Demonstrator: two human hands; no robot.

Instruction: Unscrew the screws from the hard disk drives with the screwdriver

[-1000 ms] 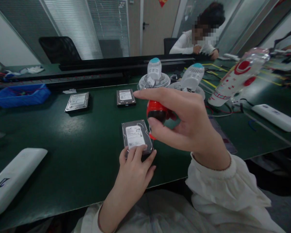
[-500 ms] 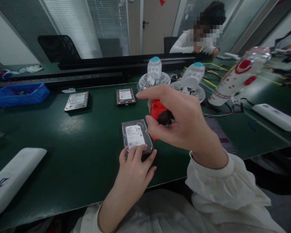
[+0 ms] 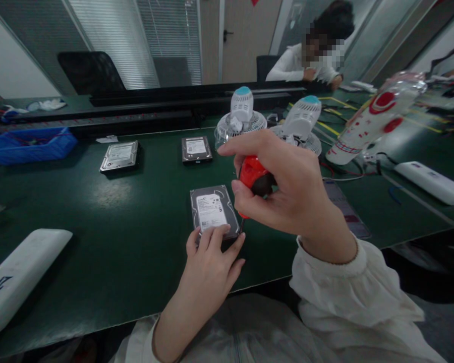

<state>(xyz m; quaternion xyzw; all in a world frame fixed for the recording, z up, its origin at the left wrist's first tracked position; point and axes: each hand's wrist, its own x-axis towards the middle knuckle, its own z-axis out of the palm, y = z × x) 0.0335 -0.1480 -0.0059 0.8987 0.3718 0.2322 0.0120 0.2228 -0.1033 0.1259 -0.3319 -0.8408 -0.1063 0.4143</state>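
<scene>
A hard drive (image 3: 212, 210) with a white label lies flat on the green table (image 3: 98, 242) in front of me. My left hand (image 3: 212, 262) rests on its near edge, fingers spread flat and pressing down. My right hand (image 3: 287, 191) is closed round the red and black handle of a screwdriver (image 3: 253, 176), held upright. The thin shaft points down at the drive's near right corner; the tip is hard to make out.
Two more hard drives (image 3: 120, 157) (image 3: 196, 149) lie farther back. Two small white fans (image 3: 242, 118) (image 3: 300, 123) stand behind, beside a red-and-white bottle (image 3: 371, 121). White boxes (image 3: 18, 275) (image 3: 431, 181) sit left and right, a blue bin (image 3: 26, 143) far left. A person sits across.
My right hand has lowered the screwdriver slightly and turned its grip on the handle. The left hand has stayed on the drive.
</scene>
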